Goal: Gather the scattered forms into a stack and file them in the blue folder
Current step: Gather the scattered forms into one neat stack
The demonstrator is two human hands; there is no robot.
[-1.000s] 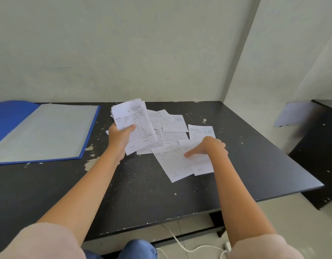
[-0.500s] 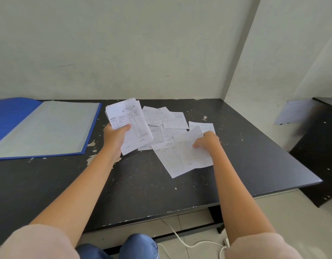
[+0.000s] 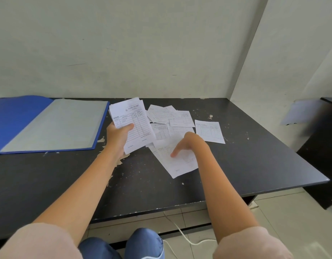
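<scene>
Blue folder (image 3: 15, 120), white grid-printed forms (image 3: 210, 130), black speckled table (image 3: 245, 165).

Thin blue card folder (image 3: 11, 124): open flat, far left, pale grey inner face up. Small stack of white printed paper forms (image 3: 137, 118): raised, tilted, gripped by left hand (image 3: 118, 135). Loose white forms (image 3: 180, 118): overlapping, lying flat just right of the stack.
</scene>
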